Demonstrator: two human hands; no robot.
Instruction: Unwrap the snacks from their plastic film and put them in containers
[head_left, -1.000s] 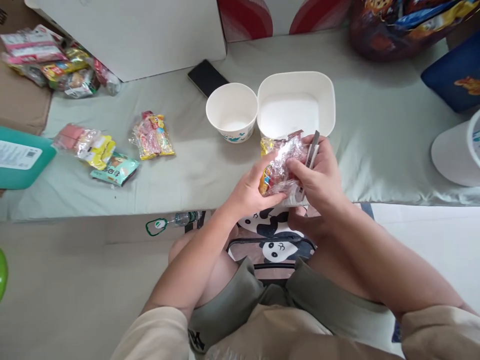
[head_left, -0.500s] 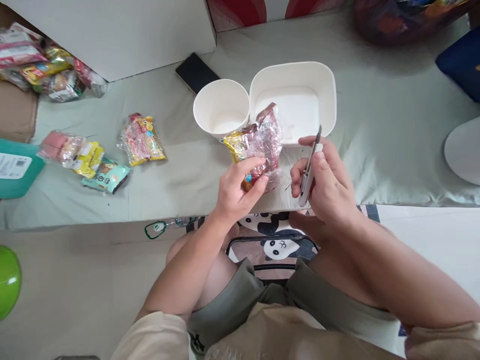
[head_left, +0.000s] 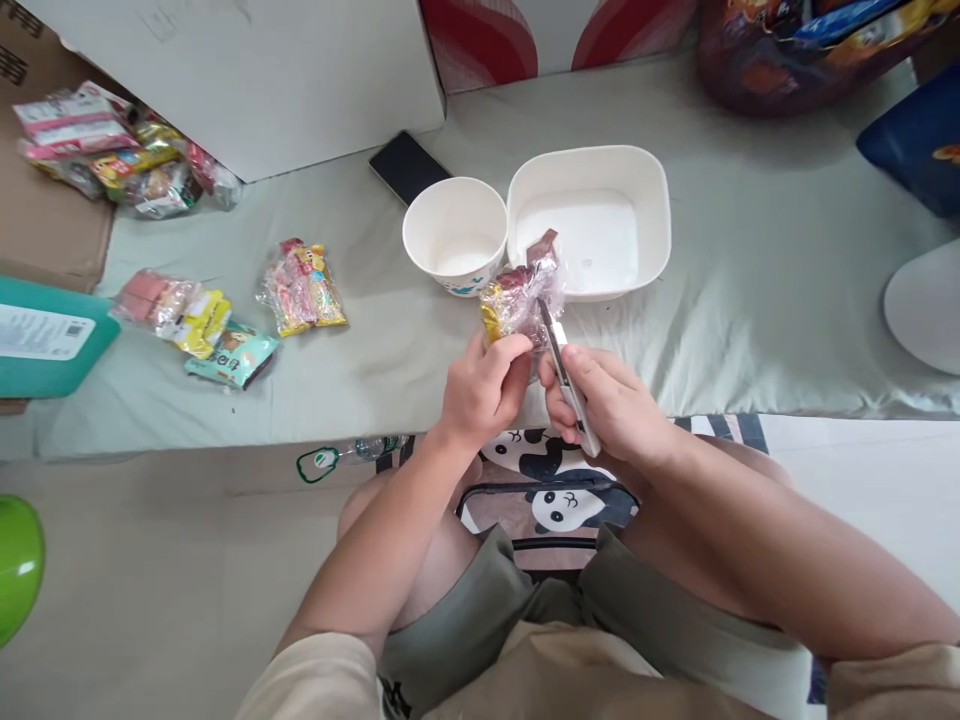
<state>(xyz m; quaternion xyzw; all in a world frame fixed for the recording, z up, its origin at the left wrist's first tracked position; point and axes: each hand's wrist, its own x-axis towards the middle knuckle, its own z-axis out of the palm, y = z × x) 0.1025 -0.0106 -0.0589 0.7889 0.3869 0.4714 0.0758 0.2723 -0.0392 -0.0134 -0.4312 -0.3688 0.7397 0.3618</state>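
Note:
My left hand (head_left: 482, 388) is closed on the lower end of a clear snack packet (head_left: 517, 295) with red and yellow contents, held upright over the grey-green sheet. My right hand (head_left: 606, 398) grips small scissors (head_left: 564, 370) whose blades touch the packet's right edge. Just behind the packet stand a round white paper cup (head_left: 454, 232) and a white rectangular bowl (head_left: 592, 220), both showing nothing inside.
Loose snack packets lie at the left (head_left: 301, 286) (head_left: 196, 325) and in a pile at the far left (head_left: 112, 150). A black phone (head_left: 407, 165) lies behind the cup. A white box (head_left: 247, 70), a teal container (head_left: 45, 335) and a white lid (head_left: 926, 310) border the sheet.
My right hand swung the scissors down and left until the blades met the packet. My left hand drew the packet a little closer and upright.

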